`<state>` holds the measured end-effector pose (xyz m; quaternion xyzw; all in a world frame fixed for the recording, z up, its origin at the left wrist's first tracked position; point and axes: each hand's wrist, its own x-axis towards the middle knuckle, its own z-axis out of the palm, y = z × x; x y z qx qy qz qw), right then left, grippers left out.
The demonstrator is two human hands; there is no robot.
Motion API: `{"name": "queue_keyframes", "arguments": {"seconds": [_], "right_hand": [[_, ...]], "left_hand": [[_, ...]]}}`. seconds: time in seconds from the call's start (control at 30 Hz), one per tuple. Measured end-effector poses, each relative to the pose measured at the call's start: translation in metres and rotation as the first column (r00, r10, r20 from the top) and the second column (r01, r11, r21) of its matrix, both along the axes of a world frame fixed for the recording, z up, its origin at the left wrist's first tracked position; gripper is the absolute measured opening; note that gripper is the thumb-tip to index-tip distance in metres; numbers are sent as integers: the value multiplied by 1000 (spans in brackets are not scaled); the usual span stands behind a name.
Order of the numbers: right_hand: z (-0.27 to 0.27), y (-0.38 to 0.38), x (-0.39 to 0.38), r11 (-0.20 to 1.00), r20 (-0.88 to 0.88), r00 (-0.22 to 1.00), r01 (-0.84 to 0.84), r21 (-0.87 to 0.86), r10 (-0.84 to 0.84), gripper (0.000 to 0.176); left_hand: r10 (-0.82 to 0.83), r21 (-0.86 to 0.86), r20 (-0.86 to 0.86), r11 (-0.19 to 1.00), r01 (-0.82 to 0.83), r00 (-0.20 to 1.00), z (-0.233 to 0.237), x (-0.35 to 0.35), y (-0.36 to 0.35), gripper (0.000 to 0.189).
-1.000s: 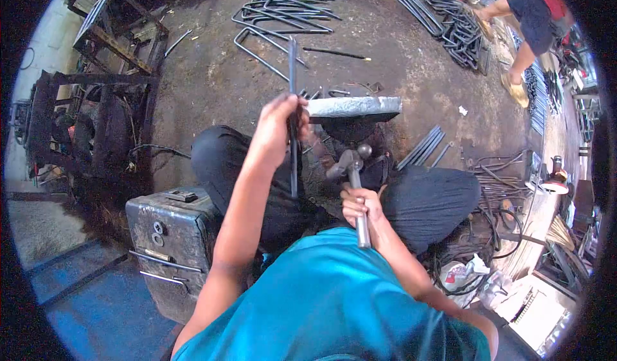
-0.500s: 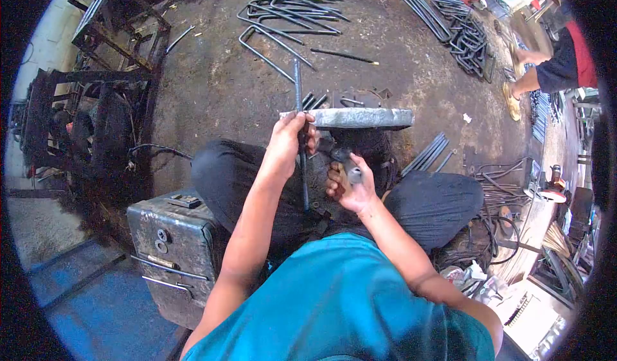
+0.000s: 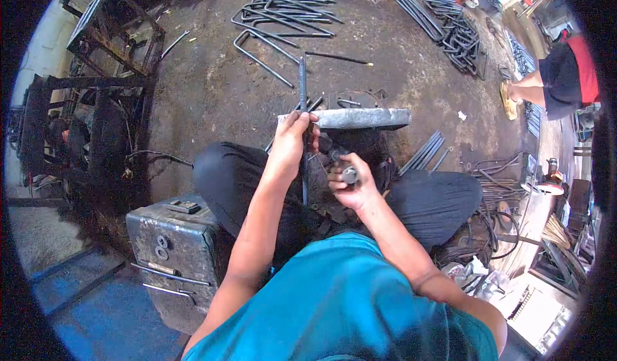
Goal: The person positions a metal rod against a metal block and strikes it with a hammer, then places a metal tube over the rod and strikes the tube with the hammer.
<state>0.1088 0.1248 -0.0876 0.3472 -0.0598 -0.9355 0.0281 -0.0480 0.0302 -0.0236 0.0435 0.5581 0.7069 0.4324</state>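
Note:
My left hand (image 3: 290, 141) is closed around a long dark metal rod (image 3: 303, 81), beside the left end of a pale, flat-topped anvil-like block (image 3: 363, 117). The rod runs away from me past that end, its near part reaching down between my legs. Just below the block, my right hand (image 3: 355, 184) grips what looks like a hammer (image 3: 349, 174). Its round handle end faces me, while the dark far end is blurred and partly hidden. Short rods (image 3: 315, 103) show behind the block's left end.
Bent rods (image 3: 283, 14) lie on the floor ahead, with another pile (image 3: 456, 36) at far right. Straight rods (image 3: 424, 152) lie by my right knee. A battered metal box (image 3: 173, 245) stands at my left. Another person's leg (image 3: 532, 88) is at right.
The hammer has turned slightly in my right hand, so its round end faces me more. My left hand still holds the rod, whose top leans slightly further right. The other person's legs have shifted.

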Motion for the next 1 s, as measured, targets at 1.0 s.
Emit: {"name": "queue_keyframes", "arguments": {"seconds": [1.0], "right_hand": [[-14,27,-1,668,167,985,-154,728,45,17]], "left_hand": [[480,-66,-188,864,-498,857,-15,-20,-5,14]]}}
